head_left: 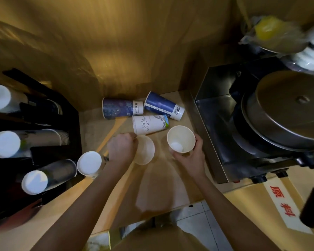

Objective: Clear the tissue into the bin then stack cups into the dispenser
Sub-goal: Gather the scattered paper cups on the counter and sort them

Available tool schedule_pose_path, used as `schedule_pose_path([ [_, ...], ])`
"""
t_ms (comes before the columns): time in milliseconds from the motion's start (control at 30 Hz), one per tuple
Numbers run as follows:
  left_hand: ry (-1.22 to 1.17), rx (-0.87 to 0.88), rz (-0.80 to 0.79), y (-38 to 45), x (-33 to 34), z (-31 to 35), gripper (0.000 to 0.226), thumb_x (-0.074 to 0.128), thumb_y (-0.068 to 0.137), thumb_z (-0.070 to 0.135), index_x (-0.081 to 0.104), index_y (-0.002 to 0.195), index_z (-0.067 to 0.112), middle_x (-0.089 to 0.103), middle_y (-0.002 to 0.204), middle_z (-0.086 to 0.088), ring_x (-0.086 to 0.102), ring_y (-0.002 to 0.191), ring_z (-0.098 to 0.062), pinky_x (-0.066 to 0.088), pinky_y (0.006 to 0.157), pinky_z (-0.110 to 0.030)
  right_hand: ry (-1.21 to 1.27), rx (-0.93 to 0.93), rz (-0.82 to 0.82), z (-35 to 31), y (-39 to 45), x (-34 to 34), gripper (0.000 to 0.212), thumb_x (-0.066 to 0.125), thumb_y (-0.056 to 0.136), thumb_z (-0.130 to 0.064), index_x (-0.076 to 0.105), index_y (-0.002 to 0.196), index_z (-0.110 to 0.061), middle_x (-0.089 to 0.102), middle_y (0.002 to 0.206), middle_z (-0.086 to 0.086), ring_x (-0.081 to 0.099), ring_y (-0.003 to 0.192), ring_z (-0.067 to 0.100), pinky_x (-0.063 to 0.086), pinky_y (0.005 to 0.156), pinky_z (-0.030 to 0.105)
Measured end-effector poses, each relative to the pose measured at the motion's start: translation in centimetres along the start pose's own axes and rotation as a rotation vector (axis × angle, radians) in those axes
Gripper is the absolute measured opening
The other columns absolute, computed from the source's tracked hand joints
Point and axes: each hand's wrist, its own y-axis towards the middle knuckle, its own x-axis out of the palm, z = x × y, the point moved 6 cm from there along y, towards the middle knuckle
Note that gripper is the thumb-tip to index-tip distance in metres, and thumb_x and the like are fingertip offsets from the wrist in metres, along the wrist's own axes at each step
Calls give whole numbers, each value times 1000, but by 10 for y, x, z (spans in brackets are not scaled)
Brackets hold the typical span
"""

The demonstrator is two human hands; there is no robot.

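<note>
My right hand [188,155] grips an upright paper cup [181,138] from below; its mouth faces the camera. My left hand [121,149] is closed on the rim of another pale cup [145,150], which looks blurred. Behind them three cups lie on their sides on the wooden counter [158,187]: a dark blue patterned cup [120,108], a blue-and-white cup [163,105] and a white cup with line drawings [150,124]. The black cup dispenser [43,142] at the left holds several cup stacks with their white bases toward me. No tissue and no bin are in view.
A steel machine [216,133] with a large round metal lid [286,109] stands at the right. A further cup stack [89,163] sticks out beside the dispenser, close to my left forearm. A wooden wall closes the back. Tiled floor [198,220] shows below the counter edge.
</note>
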Motion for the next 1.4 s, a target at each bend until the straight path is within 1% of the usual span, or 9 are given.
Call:
schedule_pose_path([
  [233, -750, -272, 169, 2, -63, 7, 17, 73, 75, 18, 74, 90, 10, 73, 81, -10, 68, 72, -21, 58, 81, -40, -40, 5, -23, -4, 3, -2, 85, 86, 57, -26, 35, 124, -23, 47, 111, -10, 47, 100, 10, 43, 84, 29],
  [400, -871, -179, 232, 0, -98, 41, 12, 73, 74, 15, 74, 86, 12, 67, 69, -2, 69, 70, -16, 59, 76, -41, -27, 3, -67, -5, 4, -3, 86, 87, 54, -25, 36, 123, -23, 52, 109, -8, 52, 99, 13, 45, 79, 27],
  [533, -818, -103, 259, 3, -88, 63, 12, 72, 76, 18, 74, 86, 13, 68, 71, 1, 65, 67, -6, 59, 72, -35, -29, 6, -59, -7, 3, -5, 84, 86, 56, -25, 37, 124, -22, 51, 106, -9, 51, 96, 10, 44, 79, 26],
  [700, -616, -35, 244, 1, -41, 78, 19, 63, 84, 23, 73, 94, 10, 75, 87, -7, 67, 75, -16, 53, 71, -29, -43, 37, -48, -4, 5, -2, 87, 86, 56, -31, 35, 126, -26, 56, 119, -3, 54, 104, 13, 44, 82, 25],
  [800, -539, -11, 188, 2, -10, 82, 21, 59, 86, 27, 71, 95, 13, 76, 87, -7, 68, 78, -20, 56, 71, -34, -57, 51, -34, 0, 6, 1, 92, 86, 54, -37, 33, 128, -28, 56, 127, 0, 55, 112, 18, 45, 83, 26],
  [1033, -406, -36, 123, 15, 38, 83, 22, 54, 86, 21, 66, 102, 12, 70, 101, -10, 61, 96, -26, 46, 73, -34, -90, 67, -32, 2, 10, -2, 87, 86, 55, -33, 36, 124, -25, 59, 119, -1, 58, 107, 22, 46, 80, 28],
  [1233, -562, 10, 53, 20, 56, 77, 24, 51, 91, 21, 65, 104, 6, 67, 108, -14, 58, 102, -30, 44, 84, -36, -95, 57, -44, 3, 13, -1, 85, 87, 53, -31, 37, 121, -26, 52, 106, -12, 59, 103, 20, 45, 77, 26],
  [1333, -728, -30, 120, 27, 41, 68, 26, 47, 93, 20, 64, 104, 5, 66, 109, -15, 57, 102, -29, 43, 87, -36, -92, 77, -41, 1, 14, -3, 84, 87, 54, -32, 36, 120, -29, 51, 104, -14, 57, 100, 16, 42, 76, 23],
  [1400, -645, -30, 168, 37, 33, 53, 29, 48, 92, 21, 58, 115, 7, 60, 119, -15, 52, 111, -29, 40, 92, -36, -82, 87, -36, 0, 16, -3, 86, 88, 53, -31, 35, 122, -29, 49, 105, -14, 54, 99, 13, 41, 77, 22],
])
